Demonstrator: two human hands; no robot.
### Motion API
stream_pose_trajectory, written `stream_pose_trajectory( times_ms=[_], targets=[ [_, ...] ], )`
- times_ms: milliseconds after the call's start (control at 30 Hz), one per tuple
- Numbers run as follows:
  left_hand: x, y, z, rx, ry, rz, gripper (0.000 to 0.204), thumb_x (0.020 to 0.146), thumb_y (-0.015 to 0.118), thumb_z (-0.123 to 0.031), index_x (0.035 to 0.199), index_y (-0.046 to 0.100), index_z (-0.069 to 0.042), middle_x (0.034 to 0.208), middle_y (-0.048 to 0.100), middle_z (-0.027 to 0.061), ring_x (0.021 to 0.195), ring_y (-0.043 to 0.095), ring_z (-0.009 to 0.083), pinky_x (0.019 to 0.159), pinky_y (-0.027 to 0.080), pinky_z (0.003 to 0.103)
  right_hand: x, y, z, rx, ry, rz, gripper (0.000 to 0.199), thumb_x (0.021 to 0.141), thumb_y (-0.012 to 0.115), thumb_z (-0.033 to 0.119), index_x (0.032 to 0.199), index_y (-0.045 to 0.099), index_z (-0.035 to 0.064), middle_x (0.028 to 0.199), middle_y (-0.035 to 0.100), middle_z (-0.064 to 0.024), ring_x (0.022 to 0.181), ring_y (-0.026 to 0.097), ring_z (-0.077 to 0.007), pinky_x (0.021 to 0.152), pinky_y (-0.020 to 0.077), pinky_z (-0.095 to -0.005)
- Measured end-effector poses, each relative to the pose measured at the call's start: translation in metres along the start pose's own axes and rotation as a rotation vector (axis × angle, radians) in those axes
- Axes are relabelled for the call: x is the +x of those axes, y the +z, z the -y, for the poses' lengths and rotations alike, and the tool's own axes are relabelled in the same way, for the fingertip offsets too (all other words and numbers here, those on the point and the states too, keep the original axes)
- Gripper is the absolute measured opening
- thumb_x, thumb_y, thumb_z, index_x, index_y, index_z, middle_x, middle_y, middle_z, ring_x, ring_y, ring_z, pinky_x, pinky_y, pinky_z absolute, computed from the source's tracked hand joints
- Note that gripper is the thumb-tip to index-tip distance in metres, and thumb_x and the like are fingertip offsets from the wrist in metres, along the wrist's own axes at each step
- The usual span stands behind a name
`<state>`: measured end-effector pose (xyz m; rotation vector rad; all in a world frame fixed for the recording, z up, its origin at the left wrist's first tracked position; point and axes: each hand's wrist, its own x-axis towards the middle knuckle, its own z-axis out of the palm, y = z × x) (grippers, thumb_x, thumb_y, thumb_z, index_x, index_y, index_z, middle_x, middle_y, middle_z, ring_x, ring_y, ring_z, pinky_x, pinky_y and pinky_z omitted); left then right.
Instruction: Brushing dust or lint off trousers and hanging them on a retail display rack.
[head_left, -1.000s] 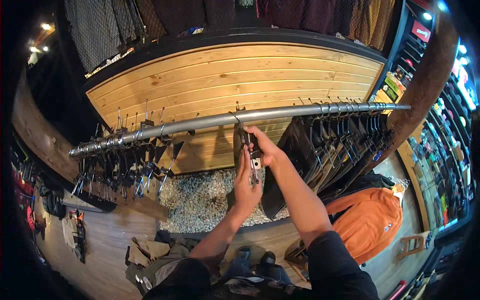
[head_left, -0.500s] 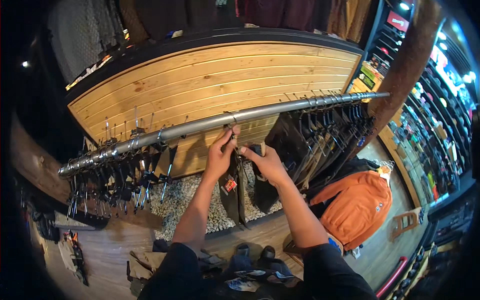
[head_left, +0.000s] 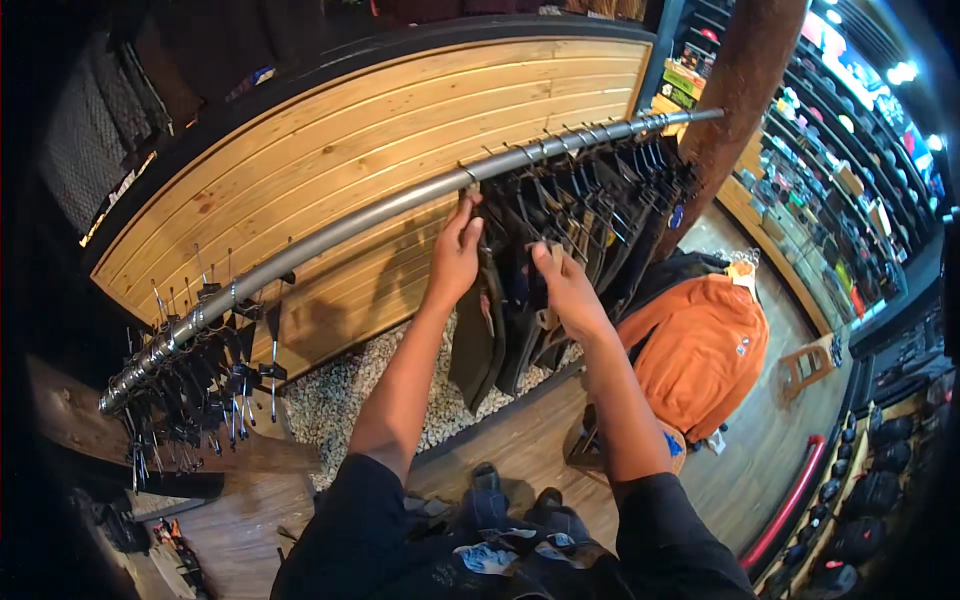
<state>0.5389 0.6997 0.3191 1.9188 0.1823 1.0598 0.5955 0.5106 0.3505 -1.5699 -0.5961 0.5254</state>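
Wood-panelled wall (head_left: 330, 170): pale planks directly behind the rail; backdrop only.

Rail (head_left: 400, 205): long grey metal bar running from lower left to upper right. Everything below is placed from it.

Orange garment (head_left: 700, 345): spread well below the rail's right end. Not in play.

Dark garments (head_left: 590, 225): packed tight under the rail's right half. Ease them rightward before you seat anything, so hooks do not cross.

Olive garment (head_left: 478, 345): hangs just under the rail's middle, at the left edge of the dark row, between your hands. Judged the piece being hung. Keep its hook square over the bar and let the cloth drop straight.

Empty clip hangers (head_left: 215, 370): bunched under the rail's left end, well apart from your hands.

Left hand (head_left: 455, 250): closed around the olive garment's top, fingertips touching the rail.

Right hand (head_left: 568, 290): just below the rail, fingers pinched narrow on dark cloth or a hanger clip; which one, you cannot tell.

Hard to make out: the hook under your left fingers, and whether it is already over the rail. Hanger types in the dark row blur together.
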Motion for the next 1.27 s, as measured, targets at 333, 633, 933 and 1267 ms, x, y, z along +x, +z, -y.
stream_pose_trajectory(
  times_ms=[333, 633, 933, 1267],
  targets=[
    [-0.185, 0.08, -0.02, -0.299, -0.236, -0.188, 0.021, 0.101, 0.047, -0.013, 0.115, 0.057, 0.0, 0.099, 0.063, 0.0081, 0.093, 0.061, 0.0148, 0.083, 0.046, 0.028, -0.067, -0.099, -0.086, 0.309, 0.017, 0.231, 0.043, 0.104, 0.035, 0.037, 0.127, 0.056, 0.0086, 0.105, 0.061, -0.0045, 0.091, 0.058, -0.0137, 0.082, 0.0471, -0.0281],
    [-0.381, 0.269, -0.028, -0.202, -0.757, 0.45, 0.023, 0.1, 0.05, -0.011, 0.116, 0.062, -0.002, 0.1, 0.068, 0.0062, 0.092, 0.064, 0.0127, 0.084, 0.049, 0.027, -0.251, -0.278, -0.308, 0.206, 0.391, -0.179, 0.034, 0.096, 0.049, 0.034, 0.111, 0.061, 0.0056, 0.088, 0.061, -0.0042, 0.074, 0.056, -0.0143, 0.065, 0.045, -0.0288],
    [-0.555, 0.431, -0.019, -0.196, -0.923, 0.706, 0.024, 0.099, 0.051, -0.009, 0.118, 0.062, 0.001, 0.107, 0.068, 0.0087, 0.1, 0.064, 0.0145, 0.089, 0.049, 0.027, -0.426, -0.406, -0.527, 0.097, 0.843, -0.578, 0.042, 0.09, 0.062, 0.027, 0.122, 0.058, -0.0003, 0.103, 0.066, -0.0127, 0.091, 0.063, -0.0204, 0.079, 0.0506, -0.0328],
    [-0.645, 0.521, 0.042, -0.28, -1.02, 0.774, 0.03, 0.1, 0.049, -0.008, 0.127, 0.057, 0.003, 0.114, 0.066, 0.012, 0.104, 0.064, 0.0192, 0.095, 0.05, 0.032, -0.424, -0.44, -0.628, -0.228, 0.83, -0.729, 0.043, 0.09, 0.063, 0.027, 0.128, 0.058, 0.0066, 0.116, 0.068, -0.0162, 0.103, 0.066, -0.029, 0.091, 0.0497, -0.0386]
  ],
)
